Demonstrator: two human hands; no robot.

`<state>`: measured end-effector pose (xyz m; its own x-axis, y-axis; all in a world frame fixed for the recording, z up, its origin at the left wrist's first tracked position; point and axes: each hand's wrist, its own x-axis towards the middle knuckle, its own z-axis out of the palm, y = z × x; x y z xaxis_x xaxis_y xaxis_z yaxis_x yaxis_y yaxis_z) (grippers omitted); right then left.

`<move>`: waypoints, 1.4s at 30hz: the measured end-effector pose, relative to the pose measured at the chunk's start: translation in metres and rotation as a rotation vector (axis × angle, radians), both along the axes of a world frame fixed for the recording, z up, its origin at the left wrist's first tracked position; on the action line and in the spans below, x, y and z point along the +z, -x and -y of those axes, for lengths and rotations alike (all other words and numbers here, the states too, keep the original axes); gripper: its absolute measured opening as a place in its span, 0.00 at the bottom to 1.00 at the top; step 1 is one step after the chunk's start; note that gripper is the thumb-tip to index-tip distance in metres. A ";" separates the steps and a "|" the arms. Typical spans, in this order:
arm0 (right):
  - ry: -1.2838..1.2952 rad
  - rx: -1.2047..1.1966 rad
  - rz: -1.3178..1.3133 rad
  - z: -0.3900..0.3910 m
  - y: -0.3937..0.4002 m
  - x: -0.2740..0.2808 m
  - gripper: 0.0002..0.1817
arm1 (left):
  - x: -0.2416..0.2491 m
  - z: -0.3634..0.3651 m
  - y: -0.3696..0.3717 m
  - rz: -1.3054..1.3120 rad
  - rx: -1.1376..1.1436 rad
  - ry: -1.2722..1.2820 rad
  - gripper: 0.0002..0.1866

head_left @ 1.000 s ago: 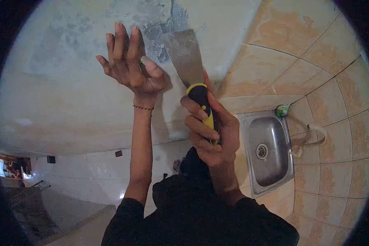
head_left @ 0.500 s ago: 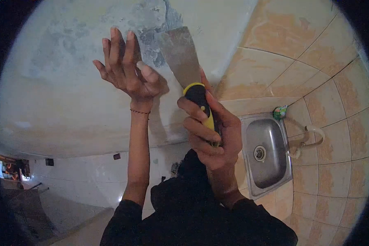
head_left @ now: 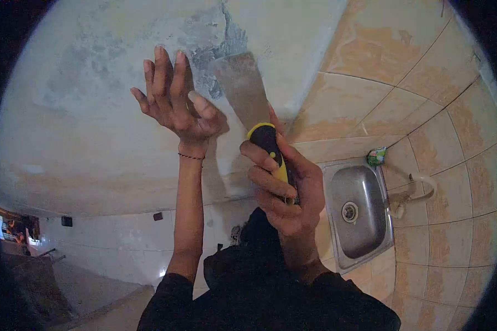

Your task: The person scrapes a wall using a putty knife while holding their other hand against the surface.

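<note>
My right hand (head_left: 292, 182) is wrapped round the black-and-yellow handle of a paint scraper (head_left: 243, 88), its wide metal blade pointing up along the pale wall (head_left: 110, 149). The blade's edge lies at the lower end of a grey, flaking strip (head_left: 234, 38) where the coating has come away. To the left, my left hand (head_left: 176, 105) is open with fingers spread against the wall, just beside a rough grey patch (head_left: 207, 74). A thin cord circles that wrist.
On the right is a steel sink (head_left: 364, 209) with a drain, and a pale tap (head_left: 419, 190) on the tiled wall (head_left: 464, 182). A small green packet (head_left: 376, 156) stands at the sink's back corner. White tiles (head_left: 110, 231) lie at the lower left.
The scraper has slid slightly down the wall, uncovering more of the grey strip above its edge. My left hand keeps its place on the wall; the whole view has shifted a little.
</note>
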<state>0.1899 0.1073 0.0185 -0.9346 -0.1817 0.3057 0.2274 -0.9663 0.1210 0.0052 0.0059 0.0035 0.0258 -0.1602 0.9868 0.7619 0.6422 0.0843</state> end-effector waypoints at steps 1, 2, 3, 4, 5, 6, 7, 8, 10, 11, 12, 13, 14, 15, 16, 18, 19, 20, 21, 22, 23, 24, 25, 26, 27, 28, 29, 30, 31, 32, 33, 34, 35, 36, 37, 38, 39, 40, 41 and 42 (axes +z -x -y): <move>-0.026 -0.013 0.003 0.000 0.000 0.001 0.25 | -0.001 -0.001 0.001 -0.005 -0.002 -0.005 0.29; -0.048 -0.026 0.010 0.002 0.001 0.003 0.25 | -0.002 0.000 0.003 -0.006 -0.005 -0.006 0.29; -0.068 -0.041 0.015 0.004 0.000 0.003 0.25 | -0.003 0.000 0.003 -0.009 -0.009 -0.005 0.29; -0.067 -0.047 0.029 0.004 -0.001 0.001 0.25 | -0.003 0.000 0.002 -0.005 -0.004 -0.003 0.29; -0.067 -0.053 0.039 0.004 -0.002 -0.003 0.25 | -0.003 0.000 0.002 -0.005 0.001 -0.003 0.29; -0.069 -0.057 0.047 0.003 -0.001 -0.003 0.25 | -0.002 0.000 0.003 -0.007 0.007 -0.005 0.29; -0.069 -0.046 0.032 0.002 0.001 -0.001 0.25 | 0.000 0.000 0.002 0.003 0.013 -0.004 0.28; -0.068 -0.036 0.023 0.002 0.002 0.002 0.25 | -0.001 0.001 0.001 0.018 0.018 -0.001 0.28; -0.071 -0.040 0.027 0.004 0.000 0.000 0.25 | -0.003 0.001 -0.001 0.022 0.012 0.000 0.28; -0.078 -0.054 0.036 0.005 -0.001 -0.002 0.25 | -0.003 0.000 0.000 0.008 0.002 -0.004 0.28; -0.085 -0.069 0.043 0.007 -0.002 -0.004 0.25 | -0.002 -0.001 0.001 -0.009 -0.010 -0.010 0.28; -0.079 -0.074 0.036 0.007 0.000 -0.005 0.25 | 0.000 -0.001 0.001 -0.001 -0.001 -0.005 0.28; -0.074 -0.076 0.030 0.007 0.000 -0.006 0.25 | 0.000 0.000 -0.001 0.008 0.010 -0.002 0.28; -0.068 -0.079 0.029 0.007 0.001 -0.007 0.25 | 0.000 0.000 -0.003 0.022 0.020 0.002 0.28; -0.092 -0.085 0.028 0.006 0.003 -0.007 0.24 | 0.001 0.000 -0.002 0.013 0.017 -0.005 0.28; -0.130 -0.107 0.038 0.007 0.007 -0.008 0.24 | 0.000 -0.001 -0.002 0.006 0.002 -0.010 0.28; -0.097 -0.094 0.041 0.007 0.004 -0.009 0.24 | -0.001 0.000 -0.002 0.014 0.007 -0.001 0.28; -0.067 -0.077 0.041 0.006 0.001 -0.009 0.24 | -0.003 0.001 -0.001 0.018 0.016 0.005 0.28; -0.039 -0.058 0.036 0.005 0.001 -0.008 0.24 | -0.002 0.002 0.000 0.019 0.027 0.010 0.28; -0.033 -0.052 0.026 0.005 0.003 -0.007 0.24 | -0.001 0.003 0.000 0.022 0.029 0.013 0.28; -0.027 -0.047 0.019 0.005 0.005 -0.008 0.24 | 0.000 0.004 -0.002 0.029 0.030 0.015 0.28; -0.022 -0.042 0.015 0.004 0.006 -0.008 0.24 | 0.000 0.003 -0.002 0.038 0.029 0.017 0.28; -0.039 -0.050 0.022 0.004 0.006 -0.006 0.24 | 0.000 0.002 -0.002 0.033 0.027 0.010 0.28; -0.051 -0.060 0.033 0.004 0.005 -0.003 0.24 | -0.001 0.002 -0.002 0.032 0.023 0.007 0.28; -0.062 -0.070 0.042 0.005 0.004 -0.001 0.24 | -0.001 0.002 -0.003 0.029 0.018 0.005 0.28; -0.054 -0.061 0.045 0.005 0.001 -0.002 0.24 | -0.002 0.003 -0.004 0.039 0.014 0.007 0.28; -0.049 -0.050 0.041 0.004 -0.001 -0.004 0.24 | -0.002 0.002 -0.004 0.042 0.013 0.005 0.29; -0.047 -0.037 0.035 0.002 0.000 -0.003 0.24 | -0.001 0.002 -0.003 0.044 0.012 0.001 0.29; -0.046 -0.031 0.041 0.001 0.000 -0.001 0.24 | 0.000 0.002 -0.003 0.043 0.013 0.002 0.29; -0.044 -0.026 0.050 0.000 -0.001 0.003 0.24 | 0.000 0.003 -0.003 0.045 0.013 0.005 0.29; -0.041 -0.021 0.061 0.000 -0.003 0.005 0.24 | 0.000 0.003 -0.003 0.050 0.012 0.009 0.29; -0.046 -0.031 0.067 0.000 -0.002 0.003 0.24 | -0.001 0.003 -0.003 0.054 0.011 0.008 0.29; -0.051 -0.040 0.075 0.000 -0.001 0.000 0.24 | -0.002 0.004 -0.003 0.061 0.010 0.007 0.29; -0.057 -0.049 0.078 0.001 -0.001 -0.002 0.24 | -0.002 0.005 -0.003 0.064 0.010 0.005 0.29; -0.059 -0.052 0.064 0.001 0.001 -0.003 0.24 | -0.001 0.005 -0.003 0.068 0.005 0.005 0.29; -0.062 -0.055 0.049 0.002 0.003 -0.003 0.23 | -0.001 0.004 -0.004 0.069 0.003 0.004 0.29; -0.065 -0.055 0.038 0.002 0.004 -0.003 0.23 | -0.002 0.004 -0.004 0.074 0.001 0.004 0.29; -0.070 -0.053 0.037 0.003 0.005 -0.002 0.23 | -0.002 0.004 -0.004 0.069 0.005 0.006 0.29; -0.072 -0.053 0.037 0.004 0.005 0.000 0.22 | -0.002 0.005 -0.004 0.065 0.008 0.011 0.29; -0.073 -0.054 0.035 0.005 0.005 0.002 0.22 | -0.002 0.006 -0.003 0.058 0.010 0.017 0.30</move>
